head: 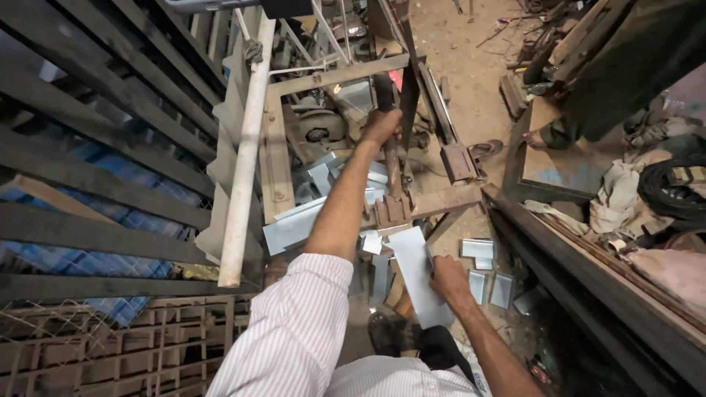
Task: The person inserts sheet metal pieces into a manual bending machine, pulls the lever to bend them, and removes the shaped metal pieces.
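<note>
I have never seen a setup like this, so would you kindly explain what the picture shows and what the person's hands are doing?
This single picture comes from a camera worn on the person's head, looking down. The left hand grips the dark upright metal lever of a rusty hand-operated metal frame machine. The right hand holds a flat grey sheet-metal strip just below the machine's lower end. More small grey cut metal pieces lie on the dirt floor nearby. A pale round pipe leans at the left, and another person's sandalled foot stands on a board top right.
</note>
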